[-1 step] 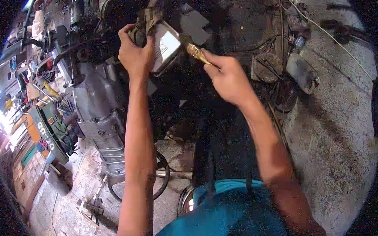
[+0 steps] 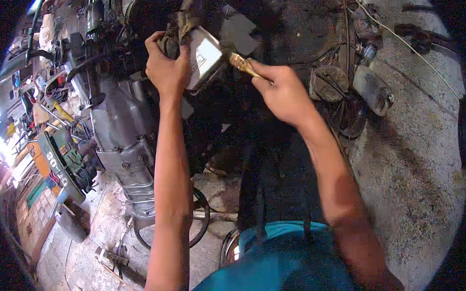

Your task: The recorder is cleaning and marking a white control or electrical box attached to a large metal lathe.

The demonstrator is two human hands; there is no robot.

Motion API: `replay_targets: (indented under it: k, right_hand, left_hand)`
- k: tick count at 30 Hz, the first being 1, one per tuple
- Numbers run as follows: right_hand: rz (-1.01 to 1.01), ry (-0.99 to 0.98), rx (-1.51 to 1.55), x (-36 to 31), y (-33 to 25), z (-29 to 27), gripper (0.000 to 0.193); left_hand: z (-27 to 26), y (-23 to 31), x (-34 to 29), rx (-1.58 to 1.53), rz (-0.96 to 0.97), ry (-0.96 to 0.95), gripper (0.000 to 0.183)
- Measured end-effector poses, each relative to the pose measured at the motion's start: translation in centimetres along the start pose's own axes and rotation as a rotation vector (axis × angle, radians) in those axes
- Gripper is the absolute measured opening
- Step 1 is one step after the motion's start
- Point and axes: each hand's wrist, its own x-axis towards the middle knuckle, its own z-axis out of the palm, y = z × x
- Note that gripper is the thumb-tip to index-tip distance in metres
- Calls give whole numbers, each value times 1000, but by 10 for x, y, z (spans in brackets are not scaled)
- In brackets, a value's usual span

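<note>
My left hand (image 2: 166,65) reaches up and grips a silvery, box-shaped metal part (image 2: 205,55) together with a dirty rag (image 2: 183,21). My right hand (image 2: 282,92) is closed on a small brass-coloured tool (image 2: 242,64). The tool's tip points at the right edge of the metal part, close to it or touching it. Below the part is dark, greasy machinery whose details are hidden in shadow.
A grey engine casing (image 2: 125,144) stands to the left of my left forearm. Tools and boxes (image 2: 54,157) crowd the far left. Dark oily parts and a wire (image 2: 369,87) lie on the concrete floor (image 2: 414,180) at the right. A black rubber ring (image 2: 201,226) lies below.
</note>
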Motion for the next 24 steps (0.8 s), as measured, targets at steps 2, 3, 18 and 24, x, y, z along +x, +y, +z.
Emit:
replay_targets:
  k: [2, 3, 18, 24]
  right_hand:
    - [52, -140, 18, 13, -5, -17, 39]
    - [70, -162, 6, 18, -5, -21, 39]
    - [-235, -194, -519, 20, -36, -26, 39]
    - [-242, -153, -498, 43, -32, -32, 34]
  left_hand:
    - [1, -3, 4, 7, -3, -8, 50]
    - [1, -3, 4, 17, -6, -17, 50]
    - [2, -15, 1, 4, 22, 57, 50]
    - [7, 2, 2, 49, -41, 49, 47]
